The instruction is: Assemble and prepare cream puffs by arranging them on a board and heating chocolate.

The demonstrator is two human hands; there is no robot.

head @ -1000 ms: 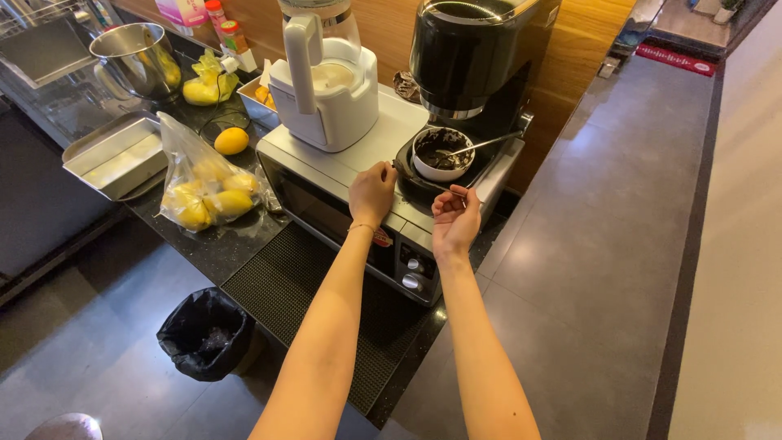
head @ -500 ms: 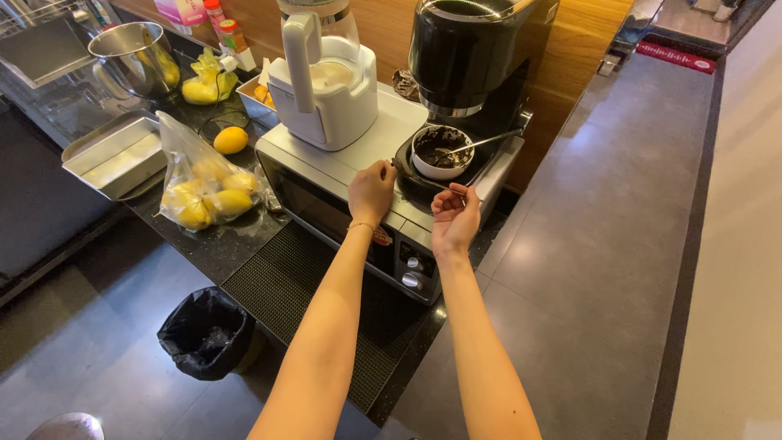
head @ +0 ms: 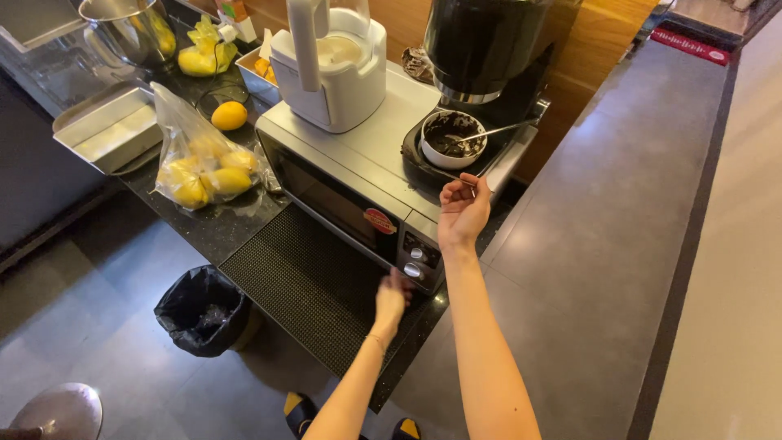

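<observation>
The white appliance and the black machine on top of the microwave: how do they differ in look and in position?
The white appliance is white and squat, with an upright handle; the black machine is dark and glossy. The white appliance stands at the microwave's left end, the black machine at its right end. Under the black machine sits a white bowl with a spoon; nothing like that is by the white appliance. Both rest on the microwave's top.
</observation>
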